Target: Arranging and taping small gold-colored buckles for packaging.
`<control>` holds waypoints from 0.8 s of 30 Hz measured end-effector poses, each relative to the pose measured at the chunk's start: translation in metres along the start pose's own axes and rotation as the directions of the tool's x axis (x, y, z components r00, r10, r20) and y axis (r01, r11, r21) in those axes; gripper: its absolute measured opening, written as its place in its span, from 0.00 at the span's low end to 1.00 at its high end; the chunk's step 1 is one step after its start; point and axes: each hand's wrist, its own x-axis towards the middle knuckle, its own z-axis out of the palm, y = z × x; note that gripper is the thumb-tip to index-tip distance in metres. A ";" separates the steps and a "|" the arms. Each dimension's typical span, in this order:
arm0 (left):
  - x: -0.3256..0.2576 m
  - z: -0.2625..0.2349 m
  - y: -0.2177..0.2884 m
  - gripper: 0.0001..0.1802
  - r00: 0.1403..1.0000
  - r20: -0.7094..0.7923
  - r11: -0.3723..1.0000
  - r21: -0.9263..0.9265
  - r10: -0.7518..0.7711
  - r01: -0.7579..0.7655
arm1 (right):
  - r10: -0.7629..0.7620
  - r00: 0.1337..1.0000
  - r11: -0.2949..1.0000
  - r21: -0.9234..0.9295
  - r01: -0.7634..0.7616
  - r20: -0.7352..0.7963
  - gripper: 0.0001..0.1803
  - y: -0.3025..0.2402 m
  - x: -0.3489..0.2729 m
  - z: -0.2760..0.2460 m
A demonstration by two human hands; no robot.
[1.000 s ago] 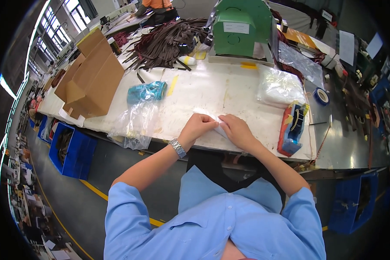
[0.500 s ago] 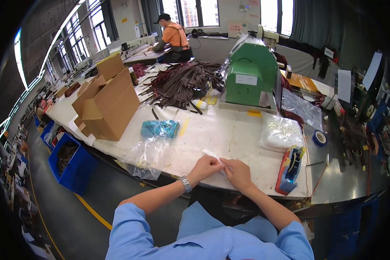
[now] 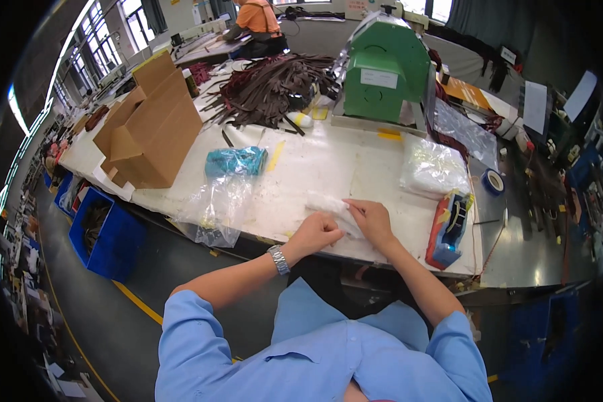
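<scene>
A thin, white, crumpled sheet or bag (image 3: 327, 203), its exact kind unclear, is between my hands above the near edge of the white-topped table (image 3: 295, 164). My right hand (image 3: 374, 221) pinches its upper edge between thumb and fingers. At its lower left, my left hand (image 3: 313, 234) is curled closed, with thumb and fingertips against the white material. A metal-banded watch (image 3: 279, 260) is on my left wrist. Left of my hands lies a teal bundle (image 3: 234, 162) with a clear plastic bag (image 3: 222, 204) spread below it.
A tape dispenser (image 3: 450, 231) and a pile of clear bags (image 3: 435, 166) lie to the right, near a blue tape roll (image 3: 493, 181). Farther back stand a green machine (image 3: 382, 70), brown strips (image 3: 268, 87) and a cardboard box (image 3: 161, 130). Beyond, a person (image 3: 256, 20) works.
My hands have moved apart, and the white material is spread wider between them. The whole view has tilted down, so the table sits higher in the picture.
</scene>
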 end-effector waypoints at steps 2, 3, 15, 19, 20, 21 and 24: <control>-0.008 -0.003 0.007 0.12 0.969 -0.048 0.936 0.275 0.243 -0.221 | 0.063 0.996 0.998 0.025 -0.065 0.063 0.15 0.004 0.000 -0.005; -0.013 -0.004 0.007 0.07 0.952 -0.065 0.913 0.311 0.298 -0.264 | -0.037 0.996 0.999 0.035 0.034 0.077 0.18 0.005 -0.001 -0.005; -0.029 0.006 0.037 0.16 0.835 -0.384 0.840 0.519 0.395 -0.159 | -0.118 0.975 0.993 0.021 0.116 0.188 0.29 0.012 -0.003 -0.019; -0.026 0.011 0.025 0.19 0.841 -0.270 0.755 0.617 0.468 -0.222 | 0.214 0.823 0.818 0.364 -0.445 0.526 0.26 0.007 0.005 -0.038; -0.024 0.011 0.021 0.18 0.830 -0.246 0.714 0.659 0.501 -0.236 | 0.219 0.824 0.816 0.364 -0.448 0.523 0.26 0.012 0.008 -0.040; -0.023 0.010 0.017 0.18 0.831 -0.242 0.715 0.656 0.502 -0.241 | 0.244 0.770 0.664 0.476 -0.576 0.589 0.25 0.018 0.009 -0.040; -0.017 0.003 0.013 0.17 0.806 -0.252 0.724 0.628 0.536 -0.285 | 0.257 0.653 0.320 0.574 -0.753 0.713 0.24 0.024 0.007 -0.040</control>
